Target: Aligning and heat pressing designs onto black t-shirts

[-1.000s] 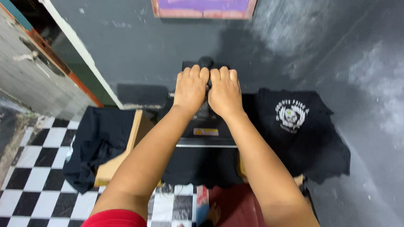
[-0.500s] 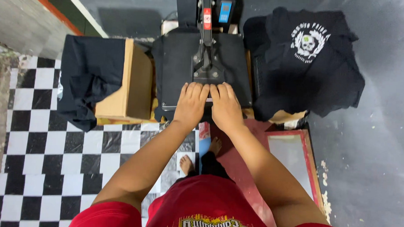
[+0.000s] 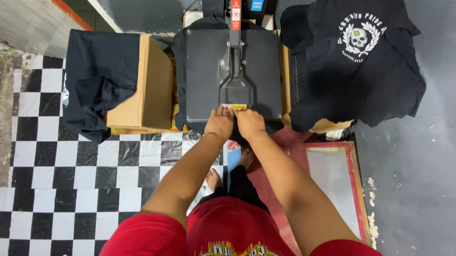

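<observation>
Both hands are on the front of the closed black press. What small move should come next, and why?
Probably keep pressing down briefly. The left hand and right hand rest side by side on the front edge of the heat press. Its plate lies flat and closed, with black cloth showing at its edges.

Both arms stretch straight forward and down, elbows nearly locked. The left hand and right hand sit side by side, thumbs almost touching, palms down, fingers curled over and pressing forward together at the fingertips.
</observation>
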